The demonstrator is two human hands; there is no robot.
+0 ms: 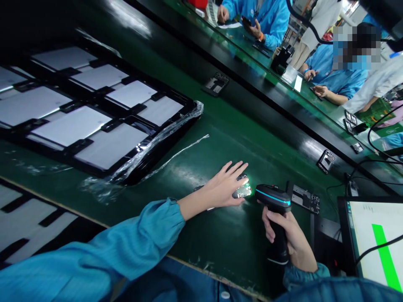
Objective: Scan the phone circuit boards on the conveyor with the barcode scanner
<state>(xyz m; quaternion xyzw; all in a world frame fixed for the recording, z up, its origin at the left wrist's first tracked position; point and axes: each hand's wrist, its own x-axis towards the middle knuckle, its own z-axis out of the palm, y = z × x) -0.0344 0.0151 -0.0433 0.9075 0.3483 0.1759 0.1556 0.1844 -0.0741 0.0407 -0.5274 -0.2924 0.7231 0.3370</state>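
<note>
My left hand point(222, 186) lies palm down with its fingers spread over a phone frame with circuit parts point(244, 186). Most of that frame is hidden beneath the hand, and its lit end shows past the fingers. In my right hand point(288, 228) is a black barcode scanner point(273, 198) with a blue stripe, gripped by its handle. The scanner's head faces the lit end of the frame, a short gap away. Just right of the scanner, another phone frame point(304, 197) rests on the green bench point(195, 167).
A black tray point(135, 110) of flat silvery panels in clear plastic wrap covers the bench's left side. A monitor point(374, 235) stands at right. More phone frames point(216, 84) lie along the rear ledge. Beyond it, co-workers in blue point(273, 21) handle devices.
</note>
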